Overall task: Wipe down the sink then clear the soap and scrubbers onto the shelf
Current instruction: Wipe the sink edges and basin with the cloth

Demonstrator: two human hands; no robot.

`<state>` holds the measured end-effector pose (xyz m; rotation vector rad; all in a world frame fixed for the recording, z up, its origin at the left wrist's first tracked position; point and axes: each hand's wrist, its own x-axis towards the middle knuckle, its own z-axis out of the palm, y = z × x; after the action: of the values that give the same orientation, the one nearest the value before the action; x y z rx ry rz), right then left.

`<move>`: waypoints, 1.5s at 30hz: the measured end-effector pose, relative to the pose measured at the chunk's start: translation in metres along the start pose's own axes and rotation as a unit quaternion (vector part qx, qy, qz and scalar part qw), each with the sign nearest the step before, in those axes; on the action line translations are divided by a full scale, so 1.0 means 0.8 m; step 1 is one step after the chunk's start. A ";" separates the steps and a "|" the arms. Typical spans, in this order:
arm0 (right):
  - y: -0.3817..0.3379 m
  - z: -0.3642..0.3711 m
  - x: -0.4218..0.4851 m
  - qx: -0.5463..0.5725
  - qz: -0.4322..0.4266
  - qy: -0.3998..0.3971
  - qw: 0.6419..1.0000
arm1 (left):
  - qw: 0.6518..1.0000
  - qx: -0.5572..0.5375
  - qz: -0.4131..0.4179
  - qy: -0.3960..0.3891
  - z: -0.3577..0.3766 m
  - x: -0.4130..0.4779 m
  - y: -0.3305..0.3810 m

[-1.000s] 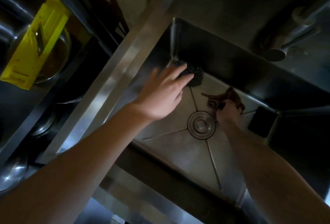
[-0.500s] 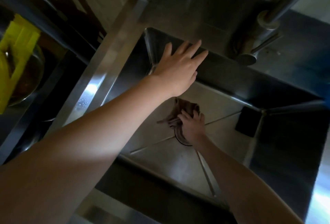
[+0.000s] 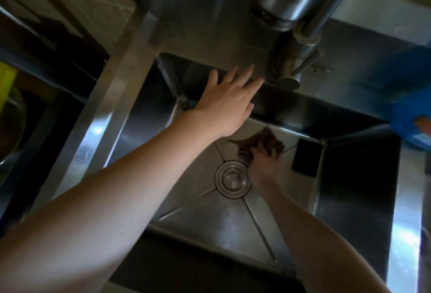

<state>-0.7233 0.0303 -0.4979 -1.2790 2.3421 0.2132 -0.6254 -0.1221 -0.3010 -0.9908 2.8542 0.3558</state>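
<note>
faucet [image 3: 287,82] overhangs back rim | near sink floor [image 3: 210,225] open — scrubber [image 3: 189,104] in back-left corner

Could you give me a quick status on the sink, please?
Left hand open above back-left corner. Right hand holds cloth on sink floor beside drain. Scrubber and dark pad not yet cleared.

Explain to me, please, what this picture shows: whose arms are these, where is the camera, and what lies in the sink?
No machine here: a person works with two bare hands, and the single camera sits on the person's head, looking down, so the arms enter from below. The left hand is open, fingers straight, at the back edge of the steel sink. The right hand grips a brown cloth on the sink floor, beside the round drain. A steel scrubber lies in the far left corner; a dark pad sits in the far right corner. The tap hangs above.
</note>
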 end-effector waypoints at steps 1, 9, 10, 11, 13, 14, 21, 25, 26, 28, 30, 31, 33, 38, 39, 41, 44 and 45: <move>-0.018 0.004 -0.002 -0.010 -0.037 -0.006 0.999 | 1.000 0.001 0.005 -0.002 0.001 0.003 0.003; -0.021 -0.006 0.021 -0.009 -0.096 -0.012 0.995 | 0.999 0.033 0.009 -0.005 0.013 0.004 0.006; -0.006 -0.007 0.020 -0.001 -0.066 -0.006 0.998 | 0.999 0.032 0.013 0.008 0.014 0.003 0.006; 0.010 -0.007 0.020 0.008 -0.040 0.000 0.999 | 0.999 0.029 0.015 0.019 0.014 0.001 0.007; 0.037 -0.006 0.013 0.027 -0.006 0.005 1.000 | 1.000 0.018 0.012 0.022 0.014 -0.003 0.012; 0.046 -0.004 0.008 0.035 0.001 0.005 0.999 | 1.000 0.017 0.008 0.016 0.015 -0.006 0.015; 0.068 0.034 -0.076 0.014 -0.097 -0.019 0.995 | 1.000 0.007 0.001 -0.013 0.033 -0.055 0.035; 0.114 0.048 -0.108 -0.128 -0.189 -0.083 0.970 | 0.999 -0.004 -0.001 -0.041 0.043 -0.097 0.044; 0.128 0.049 -0.110 -0.141 -0.204 -0.093 0.964 | 0.999 -0.006 0.000 -0.049 0.045 -0.108 0.045; 0.148 0.043 -0.110 -0.160 -0.180 -0.106 0.965 | 0.998 -0.004 -0.003 -0.061 0.050 -0.133 0.048; 0.156 0.037 -0.113 -0.131 -0.094 -0.078 0.984 | 0.998 -0.008 -0.006 -0.067 0.055 -0.157 0.052; 0.157 0.033 -0.115 -0.110 -0.048 -0.061 0.991 | 0.997 -0.014 -0.010 -0.069 0.058 -0.169 0.055; 0.155 0.029 -0.118 -0.076 0.022 -0.039 0.996 | 0.997 -0.024 -0.020 -0.072 0.064 -0.195 0.061; 0.126 0.026 -0.125 -0.022 0.106 -0.050 0.993 | 0.994 -0.061 -0.057 -0.072 0.076 -0.248 0.067; 0.119 0.028 -0.132 -0.041 0.093 -0.055 0.993 | 0.994 -0.065 -0.061 -0.070 0.077 -0.256 0.067; 0.104 0.035 -0.150 -0.069 0.033 -0.080 0.994 | 0.993 -0.073 -0.068 -0.065 0.078 -0.271 0.070; 0.074 0.053 -0.177 -0.110 -0.118 -0.135 0.978 | 0.991 -0.088 -0.084 -0.053 0.077 -0.289 0.075; 0.063 0.057 -0.182 -0.121 -0.166 -0.146 0.968 | 0.990 -0.093 -0.088 -0.052 0.077 -0.296 0.077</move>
<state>-0.6832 0.1846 -0.4747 -1.6096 1.8647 0.5506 -0.4772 0.0819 -0.3090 -1.2083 2.6534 0.6452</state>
